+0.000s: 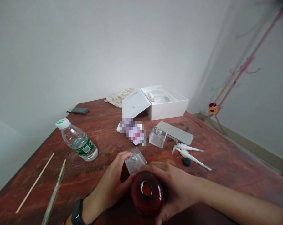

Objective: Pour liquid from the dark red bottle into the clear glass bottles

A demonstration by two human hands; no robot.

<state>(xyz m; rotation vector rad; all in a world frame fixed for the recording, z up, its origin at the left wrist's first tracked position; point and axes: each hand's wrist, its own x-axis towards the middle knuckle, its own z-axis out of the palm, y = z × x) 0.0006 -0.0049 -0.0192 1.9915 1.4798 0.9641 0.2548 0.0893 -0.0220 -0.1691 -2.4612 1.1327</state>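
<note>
Hands (175,181) either side of red bottle (147,206)

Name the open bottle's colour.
The open bottle is dark reddish-brown, seen best in the head view.

Person, own body, worn items. Left wrist (89,206): one watch (77,212), black, compact body with rounded corners, seen largely side-on; faint sheen along its edge. Display content cannot be read. Strap dark and plain; its lower part runs out of view. Above the watch, toward the elbow, a thin red strip (65,221), mostly cut off by the bottom edge; cord or cuff, cannot tell which. Left hand (116,178) bare. Right hand (173,181) likewise bare. Right forearm (235,197) uncovered along its visible length, from the wrist to the right edge of view; slender, tapering toward the wrist.
</note>
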